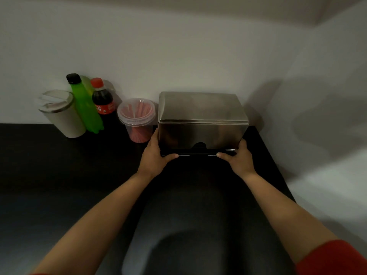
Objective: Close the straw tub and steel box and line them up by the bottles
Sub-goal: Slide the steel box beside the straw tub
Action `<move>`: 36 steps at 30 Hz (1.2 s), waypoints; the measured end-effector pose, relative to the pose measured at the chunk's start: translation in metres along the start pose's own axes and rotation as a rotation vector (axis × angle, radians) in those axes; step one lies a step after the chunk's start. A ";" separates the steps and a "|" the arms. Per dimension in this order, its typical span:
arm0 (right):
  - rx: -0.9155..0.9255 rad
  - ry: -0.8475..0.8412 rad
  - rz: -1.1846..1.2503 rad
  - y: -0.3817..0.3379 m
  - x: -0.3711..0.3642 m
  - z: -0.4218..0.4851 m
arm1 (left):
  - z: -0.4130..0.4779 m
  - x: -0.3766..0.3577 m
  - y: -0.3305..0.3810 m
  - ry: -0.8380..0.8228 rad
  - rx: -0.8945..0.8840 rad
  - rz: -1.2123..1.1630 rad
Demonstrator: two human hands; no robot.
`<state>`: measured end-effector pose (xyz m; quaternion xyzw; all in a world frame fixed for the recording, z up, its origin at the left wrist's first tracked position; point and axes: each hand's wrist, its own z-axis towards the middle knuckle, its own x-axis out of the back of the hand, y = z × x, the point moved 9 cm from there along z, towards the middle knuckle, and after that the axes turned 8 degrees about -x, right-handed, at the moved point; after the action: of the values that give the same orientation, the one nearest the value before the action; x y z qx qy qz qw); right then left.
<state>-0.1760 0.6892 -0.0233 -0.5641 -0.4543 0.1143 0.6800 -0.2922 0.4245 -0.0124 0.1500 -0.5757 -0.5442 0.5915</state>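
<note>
The steel box stands on the black counter against the white wall, its lid down. My left hand grips its lower left corner and my right hand grips its lower right corner, thumbs along the front bottom edge. Just left of the box, touching or nearly so, stands the clear straw tub with red straws inside and a clear lid on top. Further left are a cola bottle with a red cap and a green bottle with a black cap.
A white tumbler with a lid stands at the far left of the row. The black counter ends at a right edge near the box, with a pale wall beyond. A dark shadow lies on the counter near me.
</note>
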 end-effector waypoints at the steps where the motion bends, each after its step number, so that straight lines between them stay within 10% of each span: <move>1: -0.007 -0.021 -0.006 0.002 -0.001 0.001 | 0.001 0.001 -0.001 -0.003 0.002 -0.005; 36: -0.017 0.023 -0.055 -0.001 -0.003 -0.004 | -0.003 0.001 -0.021 -0.034 0.035 -0.127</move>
<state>-0.1753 0.6846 -0.0236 -0.5582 -0.4627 0.0850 0.6834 -0.3002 0.4143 -0.0295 0.1873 -0.5844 -0.5730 0.5432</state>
